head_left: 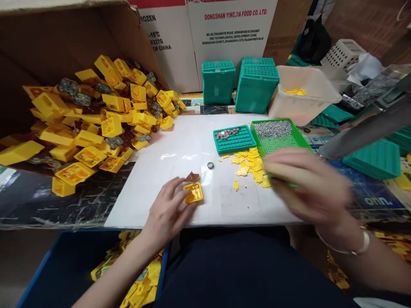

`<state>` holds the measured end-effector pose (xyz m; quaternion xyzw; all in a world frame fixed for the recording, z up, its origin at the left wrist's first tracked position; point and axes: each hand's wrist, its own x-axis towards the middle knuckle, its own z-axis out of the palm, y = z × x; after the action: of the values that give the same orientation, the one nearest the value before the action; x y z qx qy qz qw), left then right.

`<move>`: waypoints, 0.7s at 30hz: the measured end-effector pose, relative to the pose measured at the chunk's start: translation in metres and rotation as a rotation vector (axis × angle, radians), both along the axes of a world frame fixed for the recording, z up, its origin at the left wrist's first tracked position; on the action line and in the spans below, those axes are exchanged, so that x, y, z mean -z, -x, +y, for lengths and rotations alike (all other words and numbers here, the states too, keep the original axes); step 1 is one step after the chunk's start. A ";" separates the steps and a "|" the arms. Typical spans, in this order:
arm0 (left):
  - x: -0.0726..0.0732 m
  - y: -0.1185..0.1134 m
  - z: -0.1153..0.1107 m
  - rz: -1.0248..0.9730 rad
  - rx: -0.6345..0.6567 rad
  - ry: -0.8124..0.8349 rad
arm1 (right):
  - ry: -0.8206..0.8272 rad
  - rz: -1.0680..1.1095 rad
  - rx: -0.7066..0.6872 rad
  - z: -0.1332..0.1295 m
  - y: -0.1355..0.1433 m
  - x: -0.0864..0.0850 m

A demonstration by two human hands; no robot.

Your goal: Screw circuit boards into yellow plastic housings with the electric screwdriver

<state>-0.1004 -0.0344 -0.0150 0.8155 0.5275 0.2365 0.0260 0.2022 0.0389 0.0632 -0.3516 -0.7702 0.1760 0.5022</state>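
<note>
My left hand (168, 207) grips a small yellow plastic housing (194, 193) by its side, its open face turned up. A brown piece (192, 176) sits at the housing's far edge, and a thin wire runs from there to a round dark disc (210, 165) on the white work surface. Smeared by motion, my right hand (308, 184) is over the near end of a green tray (279, 132) holding many small silvery metal parts (274, 128); whether its fingers hold anything is hidden. Left of that tray lie a heap of flat yellow pieces (250, 164) and one single yellow piece (236, 185).
A teal ridged tray (234, 139) holds several round discs. On the left, a cardboard box (80, 25) spills yellow housings (86, 139). Teal tray stacks (218, 83) and a whitish bin (305, 94) stand behind. A grey metal bar (362, 124) slants in from the right. Below left is a blue bin (61, 265).
</note>
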 end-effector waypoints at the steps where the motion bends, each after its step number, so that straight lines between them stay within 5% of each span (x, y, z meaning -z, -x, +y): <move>1: 0.002 -0.002 -0.008 -0.027 -0.010 0.012 | -0.033 -0.216 -0.121 0.002 0.017 0.007; 5: 0.006 -0.002 -0.019 -0.099 -0.061 0.018 | -0.073 -0.763 -0.292 0.027 0.077 0.043; 10: 0.003 0.005 -0.013 -0.059 -0.036 -0.023 | 0.034 -1.021 -0.281 0.049 0.101 0.061; 12: 0.002 0.006 -0.009 -0.048 0.001 -0.006 | 0.092 -0.922 -0.254 0.048 0.098 0.056; 17: 0.003 0.000 -0.001 -0.136 0.013 0.049 | 0.385 -0.282 -0.206 0.022 0.071 0.036; 21: 0.005 -0.018 0.006 -0.192 -0.028 0.029 | 0.567 -0.216 -0.191 -0.009 0.048 0.046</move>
<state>-0.0822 -0.0280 -0.0199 0.7812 0.5375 0.3060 0.0850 0.1545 0.0302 0.0176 -0.4202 -0.7688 0.3917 0.2809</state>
